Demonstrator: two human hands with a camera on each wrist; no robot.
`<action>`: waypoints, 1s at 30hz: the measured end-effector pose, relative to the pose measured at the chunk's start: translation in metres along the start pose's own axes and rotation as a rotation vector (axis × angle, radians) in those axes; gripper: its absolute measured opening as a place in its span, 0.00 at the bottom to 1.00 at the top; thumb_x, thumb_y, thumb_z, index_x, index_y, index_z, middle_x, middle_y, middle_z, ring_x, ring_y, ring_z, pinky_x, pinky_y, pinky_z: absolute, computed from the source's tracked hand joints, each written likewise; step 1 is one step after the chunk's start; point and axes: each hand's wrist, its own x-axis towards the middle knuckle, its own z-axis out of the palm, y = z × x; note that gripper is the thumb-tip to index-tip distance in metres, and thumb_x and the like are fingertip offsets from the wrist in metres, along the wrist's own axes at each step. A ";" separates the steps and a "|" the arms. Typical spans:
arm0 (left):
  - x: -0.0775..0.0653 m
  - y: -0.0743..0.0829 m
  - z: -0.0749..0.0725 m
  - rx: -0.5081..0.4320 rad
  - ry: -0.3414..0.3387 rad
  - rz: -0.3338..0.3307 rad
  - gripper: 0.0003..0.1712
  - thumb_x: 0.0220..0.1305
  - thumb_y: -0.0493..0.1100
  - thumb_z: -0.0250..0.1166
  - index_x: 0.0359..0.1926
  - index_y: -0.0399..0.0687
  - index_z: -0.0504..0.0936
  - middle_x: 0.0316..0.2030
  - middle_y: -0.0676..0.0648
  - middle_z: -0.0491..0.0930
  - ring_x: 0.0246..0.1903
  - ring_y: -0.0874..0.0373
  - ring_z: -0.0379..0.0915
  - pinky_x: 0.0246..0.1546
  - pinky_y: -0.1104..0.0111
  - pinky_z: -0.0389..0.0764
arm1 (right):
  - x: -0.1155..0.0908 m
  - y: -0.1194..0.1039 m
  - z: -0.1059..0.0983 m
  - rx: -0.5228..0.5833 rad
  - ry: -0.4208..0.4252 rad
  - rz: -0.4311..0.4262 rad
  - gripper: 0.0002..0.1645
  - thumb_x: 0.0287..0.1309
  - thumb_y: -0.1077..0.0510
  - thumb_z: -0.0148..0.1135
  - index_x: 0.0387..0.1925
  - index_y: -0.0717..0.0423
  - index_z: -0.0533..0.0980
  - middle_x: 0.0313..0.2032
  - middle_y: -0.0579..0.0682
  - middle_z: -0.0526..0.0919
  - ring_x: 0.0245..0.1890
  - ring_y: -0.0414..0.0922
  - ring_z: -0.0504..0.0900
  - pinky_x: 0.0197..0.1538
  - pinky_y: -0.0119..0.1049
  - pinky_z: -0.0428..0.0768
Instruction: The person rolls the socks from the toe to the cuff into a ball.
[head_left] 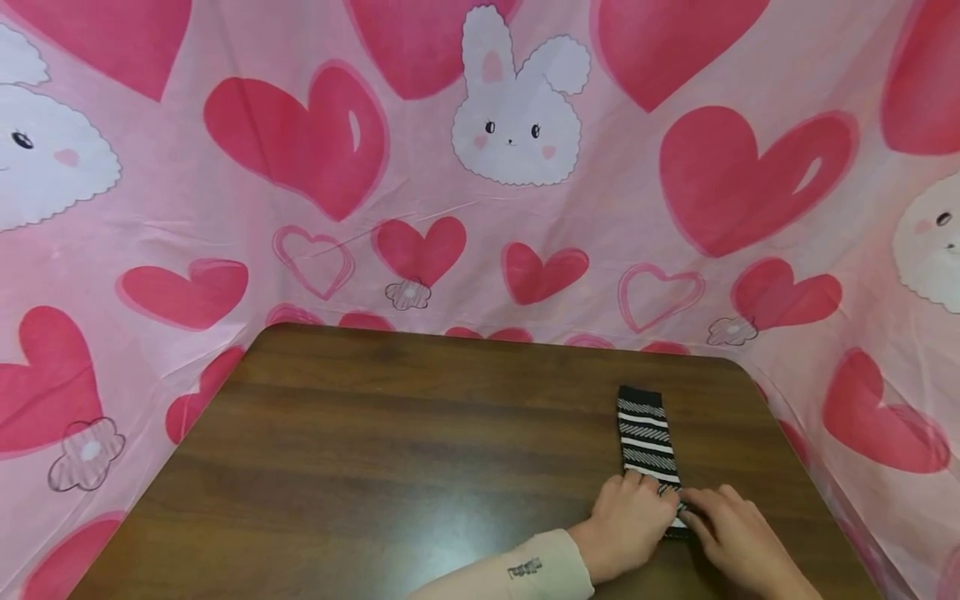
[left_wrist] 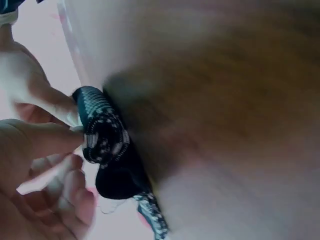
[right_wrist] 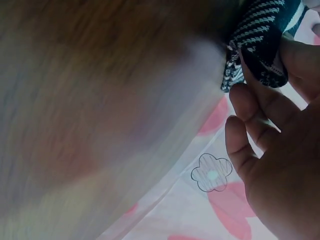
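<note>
A black sock (head_left: 647, 437) with white stripes lies lengthwise on the right part of the table, its plain black end pointing away. My left hand (head_left: 630, 521) grips its near part from the left, the fingers curled over the fabric. From the other side my right hand (head_left: 738, 533) pinches the near end between thumb and fingers. The left wrist view shows the sock (left_wrist: 105, 130) bunched and rolled over where both hands meet. Seen from the right wrist, a folded edge of the sock (right_wrist: 265, 47) sits between the thumb and index finger.
The brown wooden table (head_left: 337, 433) has rounded far corners. A pink cloth (head_left: 420, 192) printed with hearts and rabbits hangs behind it and along both sides. A beige sleeve (head_left: 517, 571) covers the left forearm.
</note>
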 end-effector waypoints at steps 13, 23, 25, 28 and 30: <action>0.005 0.008 -0.002 0.032 -0.102 0.111 0.05 0.66 0.50 0.68 0.35 0.72 0.86 0.32 0.59 0.80 0.31 0.65 0.71 0.18 0.74 0.74 | 0.006 0.002 0.005 -0.104 0.341 -0.265 0.06 0.55 0.53 0.65 0.25 0.46 0.79 0.28 0.38 0.77 0.28 0.43 0.72 0.23 0.40 0.68; 0.008 0.006 0.004 -0.023 -0.144 0.067 0.06 0.61 0.51 0.72 0.38 0.74 0.87 0.36 0.60 0.78 0.33 0.64 0.72 0.22 0.73 0.77 | -0.009 0.003 -0.001 -0.173 0.175 -0.213 0.20 0.29 0.53 0.83 0.29 0.42 0.82 0.32 0.34 0.78 0.33 0.40 0.76 0.28 0.40 0.70; 0.010 0.006 0.005 -0.021 -0.138 0.046 0.07 0.61 0.50 0.73 0.38 0.73 0.87 0.36 0.60 0.78 0.33 0.64 0.72 0.22 0.73 0.77 | -0.009 0.003 -0.001 -0.188 0.146 -0.194 0.24 0.25 0.51 0.85 0.29 0.40 0.81 0.33 0.33 0.77 0.34 0.39 0.75 0.29 0.40 0.70; 0.012 0.006 0.006 -0.030 -0.154 0.015 0.10 0.58 0.50 0.74 0.40 0.72 0.87 0.37 0.60 0.78 0.36 0.63 0.72 0.23 0.72 0.78 | -0.007 0.003 -0.001 -0.201 0.132 -0.191 0.25 0.24 0.49 0.86 0.29 0.40 0.80 0.34 0.34 0.77 0.34 0.39 0.74 0.30 0.40 0.71; 0.013 0.008 0.006 -0.038 -0.168 0.004 0.10 0.58 0.50 0.74 0.41 0.72 0.87 0.38 0.60 0.78 0.37 0.62 0.72 0.24 0.72 0.78 | -0.006 0.004 0.000 -0.210 0.135 -0.195 0.25 0.24 0.48 0.86 0.29 0.40 0.80 0.33 0.34 0.77 0.34 0.40 0.74 0.30 0.40 0.71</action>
